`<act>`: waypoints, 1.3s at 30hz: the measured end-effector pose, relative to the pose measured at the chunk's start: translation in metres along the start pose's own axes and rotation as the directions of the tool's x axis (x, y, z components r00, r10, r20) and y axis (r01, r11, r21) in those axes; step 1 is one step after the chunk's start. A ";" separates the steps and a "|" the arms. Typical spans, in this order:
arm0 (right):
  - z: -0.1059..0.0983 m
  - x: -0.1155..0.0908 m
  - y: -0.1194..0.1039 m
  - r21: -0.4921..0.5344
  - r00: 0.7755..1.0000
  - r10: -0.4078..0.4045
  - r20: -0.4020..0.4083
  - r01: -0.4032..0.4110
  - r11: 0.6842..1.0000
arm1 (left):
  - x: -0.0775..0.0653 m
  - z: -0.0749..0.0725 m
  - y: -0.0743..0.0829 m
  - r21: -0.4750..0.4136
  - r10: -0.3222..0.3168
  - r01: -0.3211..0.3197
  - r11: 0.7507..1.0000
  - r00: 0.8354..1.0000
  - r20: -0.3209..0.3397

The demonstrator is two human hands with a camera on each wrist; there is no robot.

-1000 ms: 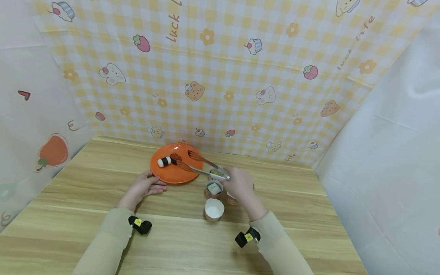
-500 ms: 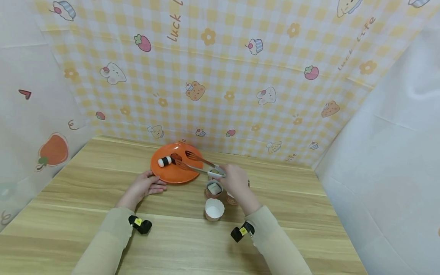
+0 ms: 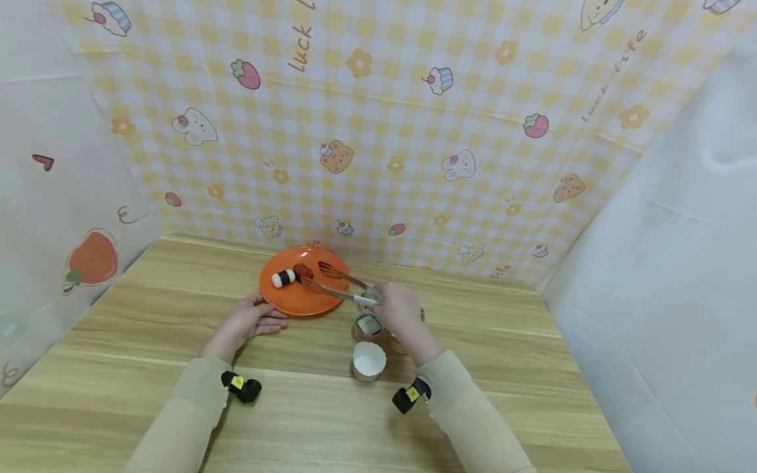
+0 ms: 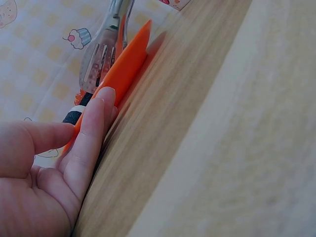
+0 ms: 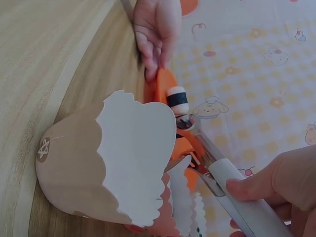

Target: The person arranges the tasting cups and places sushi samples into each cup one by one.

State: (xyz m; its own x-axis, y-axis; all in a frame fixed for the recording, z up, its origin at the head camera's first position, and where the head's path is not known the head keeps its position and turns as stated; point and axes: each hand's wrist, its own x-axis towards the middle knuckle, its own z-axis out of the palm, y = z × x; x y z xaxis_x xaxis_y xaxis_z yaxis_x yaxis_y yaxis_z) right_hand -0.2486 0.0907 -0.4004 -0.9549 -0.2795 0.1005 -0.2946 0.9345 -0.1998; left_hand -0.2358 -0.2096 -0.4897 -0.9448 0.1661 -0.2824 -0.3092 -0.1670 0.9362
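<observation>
My left hand (image 3: 251,322) grips the near-left rim of an orange plate (image 3: 298,303), thumb over the edge and fingers beneath in the left wrist view. On the plate lies a white sushi piece with a black band (image 3: 284,278). Beside it is a small dark piece with an orange-red top (image 3: 303,270). My right hand (image 3: 402,315) holds metal tongs (image 3: 367,299) by their pale grips. The slotted tong ends are spread apart low over the plate, one of them right at the dark piece. In the right wrist view the tongs (image 5: 222,180) reach past the paper cups.
An unfilled paper baking cup (image 3: 369,362) stands nearest on the wooden table (image 3: 307,407). Behind it another cup (image 3: 368,335) contains a pale square piece. More cups, such as one with a patterned side (image 3: 397,343), are partly hidden by my right hand. A checked cloth (image 3: 390,131) hangs behind.
My right hand has shifted a little left, and the tongs have slid slightly left over the plate with it. The left hand, plate and food pieces have stayed where they were.
</observation>
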 end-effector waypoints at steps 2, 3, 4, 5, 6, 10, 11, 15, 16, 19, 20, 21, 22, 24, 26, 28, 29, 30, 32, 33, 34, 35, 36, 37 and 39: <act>0.001 0.001 -0.001 -0.001 1.000 0.005 0.005 -0.005 1.000 | 0.000 0.000 0.000 0.002 -0.001 0.001 1.000 1.000 0.002; 0.002 0.001 -0.001 -0.001 1.000 0.010 0.008 -0.010 1.000 | 0.000 0.000 0.000 0.002 -0.001 0.001 1.000 1.000 0.001; 0.002 0.002 -0.002 -0.003 1.000 0.015 0.011 -0.015 1.000 | 0.000 0.000 0.000 0.002 -0.001 0.001 1.000 1.000 0.002; 0.002 0.002 -0.003 -0.007 1.000 0.018 0.014 -0.018 1.000 | 0.000 0.000 0.000 0.001 -0.002 0.002 1.000 1.000 0.002; 0.002 0.003 -0.003 -0.010 1.000 0.021 0.016 -0.020 1.000 | 0.000 0.000 0.000 0.000 -0.001 0.001 1.000 1.000 0.000; 0.002 0.004 -0.006 -0.015 0.999 0.033 0.025 -0.033 0.999 | 0.000 0.000 0.000 -0.004 -0.001 0.001 1.000 1.000 -0.003; 0.002 0.004 -0.007 -0.012 0.999 0.037 0.028 -0.037 0.999 | 0.000 0.000 0.000 -0.005 -0.001 0.001 1.000 1.000 -0.002; 0.004 0.005 -0.009 -0.011 0.998 0.056 0.037 -0.056 0.998 | -0.001 0.000 0.000 -0.008 -0.004 0.004 1.000 1.000 -0.002; 0.005 0.005 -0.009 -0.014 0.998 0.058 0.038 -0.058 0.998 | -0.001 0.000 0.000 -0.008 -0.005 0.005 1.000 1.000 -0.002; 0.006 0.006 -0.011 -0.022 0.998 0.048 0.029 -0.048 0.999 | -0.001 0.000 0.001 -0.010 -0.009 0.009 1.000 1.000 -0.004; 0.006 0.006 -0.012 -0.025 0.999 0.045 0.025 -0.044 0.999 | -0.001 0.000 0.001 -0.010 -0.010 0.010 1.000 1.000 -0.005; 0.006 0.006 -0.012 -0.026 0.999 0.041 0.022 -0.040 0.999 | -0.001 0.000 0.001 -0.010 -0.010 0.010 1.000 1.000 -0.005; 0.006 0.006 -0.013 -0.028 0.999 0.037 0.020 -0.037 0.999 | -0.001 0.000 0.001 -0.010 -0.010 0.010 1.000 1.000 -0.004; 0.006 0.007 -0.014 -0.031 0.999 0.035 0.017 -0.034 0.999 | -0.001 0.000 0.000 -0.009 -0.009 0.009 1.000 1.000 -0.005; 0.006 0.008 -0.015 -0.032 0.999 0.031 0.019 -0.031 0.999 | -0.001 0.000 0.000 -0.008 -0.007 0.007 1.000 1.000 -0.003; 0.006 0.008 -0.016 -0.030 0.999 0.028 0.020 -0.027 0.999 | 0.000 0.000 0.000 -0.006 -0.005 0.005 1.000 1.000 -0.002; 0.006 0.008 -0.016 -0.030 0.999 0.027 0.020 -0.026 0.999 | 0.000 0.000 0.000 -0.006 -0.005 0.005 1.000 1.000 -0.003; 0.006 0.009 -0.017 -0.030 1.000 0.025 0.018 -0.024 0.999 | 0.000 0.000 -0.001 -0.006 -0.005 0.005 1.000 1.000 -0.003; 0.007 0.009 -0.017 -0.029 1.000 0.023 0.015 -0.022 0.999 | 0.000 0.000 -0.001 -0.006 -0.007 0.007 1.000 1.000 -0.003; 0.007 0.009 -0.018 -0.032 1.000 0.023 0.015 -0.022 0.999 | 0.000 0.000 -0.001 -0.005 -0.007 0.007 1.000 1.000 -0.003; 0.007 0.009 -0.018 -0.036 1.000 0.022 0.014 -0.022 0.999 | 0.000 0.000 -0.001 -0.005 -0.006 0.006 1.000 1.000 -0.003; 0.007 0.009 -0.018 -0.037 1.000 0.022 0.013 -0.021 0.999 | 0.000 0.000 -0.001 -0.004 -0.006 0.006 1.000 1.000 -0.003; 0.008 0.009 -0.018 -0.038 1.000 0.021 0.012 -0.021 0.999 | 0.000 0.000 -0.001 -0.004 -0.005 0.005 1.000 1.000 -0.003; 0.008 0.009 -0.018 -0.041 1.000 0.020 0.012 -0.019 0.999 | 0.000 -0.001 -0.001 -0.003 -0.004 0.004 1.000 1.000 -0.003; 0.008 0.009 -0.018 -0.040 1.000 0.017 0.011 -0.017 0.999 | 0.000 -0.001 -0.001 -0.002 -0.003 0.003 1.000 1.000 -0.002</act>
State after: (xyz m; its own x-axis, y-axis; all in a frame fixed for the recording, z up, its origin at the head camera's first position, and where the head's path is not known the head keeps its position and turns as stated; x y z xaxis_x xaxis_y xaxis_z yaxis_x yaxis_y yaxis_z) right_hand -0.2524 0.0697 -0.4038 -0.9602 -0.2658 0.0858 -0.2767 0.9472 -0.1622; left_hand -0.2358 -0.2102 -0.4911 -0.9442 0.1647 -0.2852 -0.3118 -0.1687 0.9350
